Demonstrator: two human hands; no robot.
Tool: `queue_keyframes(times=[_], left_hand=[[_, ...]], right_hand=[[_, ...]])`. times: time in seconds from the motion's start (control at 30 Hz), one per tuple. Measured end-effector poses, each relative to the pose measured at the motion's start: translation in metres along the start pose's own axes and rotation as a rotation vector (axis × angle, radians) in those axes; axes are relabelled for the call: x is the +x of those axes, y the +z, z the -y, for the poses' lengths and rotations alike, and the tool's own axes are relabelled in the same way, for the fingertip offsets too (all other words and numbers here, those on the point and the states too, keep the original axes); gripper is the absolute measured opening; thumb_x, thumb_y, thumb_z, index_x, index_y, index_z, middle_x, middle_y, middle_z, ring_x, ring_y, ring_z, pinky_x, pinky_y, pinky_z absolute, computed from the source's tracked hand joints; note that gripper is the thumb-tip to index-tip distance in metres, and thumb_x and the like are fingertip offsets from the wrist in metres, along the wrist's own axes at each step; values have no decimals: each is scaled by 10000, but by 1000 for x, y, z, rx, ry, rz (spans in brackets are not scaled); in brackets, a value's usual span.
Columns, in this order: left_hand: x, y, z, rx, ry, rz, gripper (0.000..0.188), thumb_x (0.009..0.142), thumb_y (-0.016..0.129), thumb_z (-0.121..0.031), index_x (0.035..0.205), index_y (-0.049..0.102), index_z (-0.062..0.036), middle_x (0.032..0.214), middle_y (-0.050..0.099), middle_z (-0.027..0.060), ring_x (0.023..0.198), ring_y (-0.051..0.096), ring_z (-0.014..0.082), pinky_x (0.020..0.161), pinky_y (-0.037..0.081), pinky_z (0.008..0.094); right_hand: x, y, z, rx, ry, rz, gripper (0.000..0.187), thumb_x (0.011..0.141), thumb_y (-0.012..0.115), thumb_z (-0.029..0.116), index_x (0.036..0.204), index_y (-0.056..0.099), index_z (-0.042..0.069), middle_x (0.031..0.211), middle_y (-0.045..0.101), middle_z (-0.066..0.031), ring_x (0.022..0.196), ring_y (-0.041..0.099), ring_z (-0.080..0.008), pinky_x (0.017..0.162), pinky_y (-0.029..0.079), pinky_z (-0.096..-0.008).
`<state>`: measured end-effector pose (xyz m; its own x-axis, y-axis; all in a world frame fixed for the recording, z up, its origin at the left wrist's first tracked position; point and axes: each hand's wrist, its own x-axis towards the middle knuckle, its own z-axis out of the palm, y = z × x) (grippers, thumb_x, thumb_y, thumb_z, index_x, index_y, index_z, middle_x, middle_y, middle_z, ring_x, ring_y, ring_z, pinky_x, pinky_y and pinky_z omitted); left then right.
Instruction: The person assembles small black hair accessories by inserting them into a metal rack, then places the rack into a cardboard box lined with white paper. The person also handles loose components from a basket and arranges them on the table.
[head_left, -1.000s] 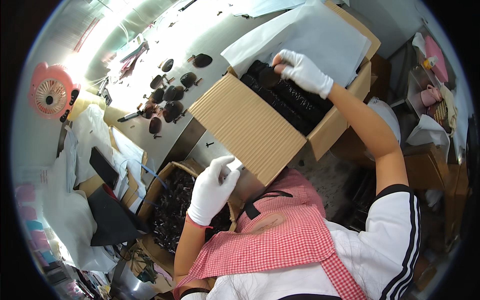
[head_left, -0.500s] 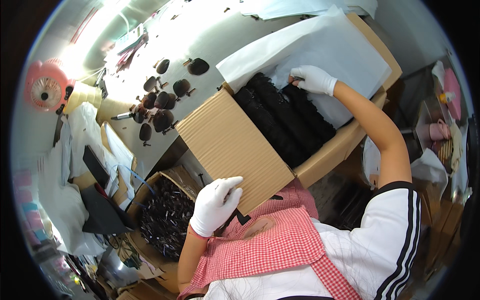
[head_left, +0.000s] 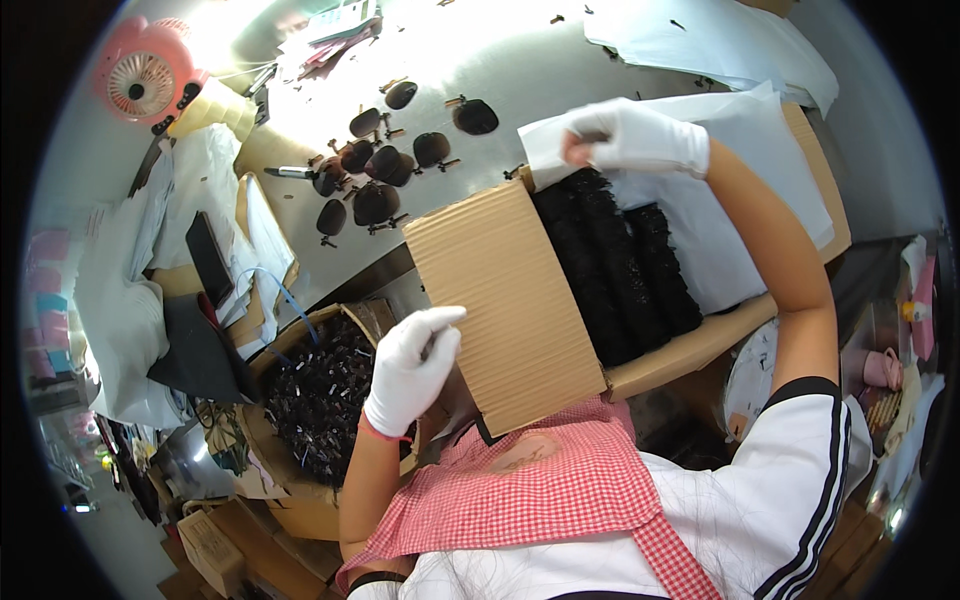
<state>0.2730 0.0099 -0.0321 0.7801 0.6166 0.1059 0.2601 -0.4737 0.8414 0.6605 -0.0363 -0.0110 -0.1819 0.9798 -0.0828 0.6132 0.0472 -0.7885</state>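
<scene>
Right hand (head_left: 632, 138) pinches white paper (head_left: 740, 170) at the cardboard box (head_left: 505, 300) rim; left hand (head_left: 410, 370) hovers half-open beside the flap.

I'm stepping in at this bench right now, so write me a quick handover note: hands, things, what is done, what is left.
Left hand: white glove, held free beside the open brown cardboard flap; whether it holds anything is unclear.
Right hand: gloved, gripping the edge of the white paper liner sheet at the box's far end.
Brown cardboard box: rows of black bristly pieces fill the left part; the right part shows only liner.
Lower carton, by the left hand, holds many loose dark pieces.
Left, judging by this: fill the rest.
</scene>
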Motion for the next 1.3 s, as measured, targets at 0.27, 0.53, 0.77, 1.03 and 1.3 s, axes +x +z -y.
queue_keyframes(times=[0.27,0.53,0.77,1.03,1.3], left_hand=[[59,8,7,-243,-98,-164,251,933,603,-3,1184,608,-8,948,678,51,844,642,94,768,521,243],[111,38,22,-106,-130,-128,365,926,608,-75,1275,544,11,1155,665,113,1054,650,175,930,519,309],[134,50,32,-600,-303,-158,493,974,550,-103,1401,374,69,1367,535,189,1245,547,224,1045,449,321],[109,34,27,-1414,-263,-299,544,1017,525,-129,1522,332,-73,1444,465,58,1303,463,159,1056,427,332],[-19,-16,53,-929,-368,-511,340,1051,363,-87,1385,324,-40,1162,622,172,912,662,206,733,592,311]], right_hand=[[149,34,-32,-618,-7,-261,682,768,787,431,1323,584,92,1323,566,-153,1127,585,-365,1010,479,-413],[151,59,-48,-1091,-85,-202,278,846,649,179,1095,619,57,963,647,-136,902,649,-296,755,572,-360],[156,31,-40,-307,146,-395,238,916,557,135,1118,584,12,1000,684,-136,915,672,-260,814,544,-351],[95,125,67,263,-86,-280,274,921,557,195,1083,619,-17,1064,609,-217,1048,583,-375,918,467,-415],[109,133,86,-308,-214,-371,292,865,716,256,1039,669,26,1020,666,-154,1014,620,-333,911,489,-404]])
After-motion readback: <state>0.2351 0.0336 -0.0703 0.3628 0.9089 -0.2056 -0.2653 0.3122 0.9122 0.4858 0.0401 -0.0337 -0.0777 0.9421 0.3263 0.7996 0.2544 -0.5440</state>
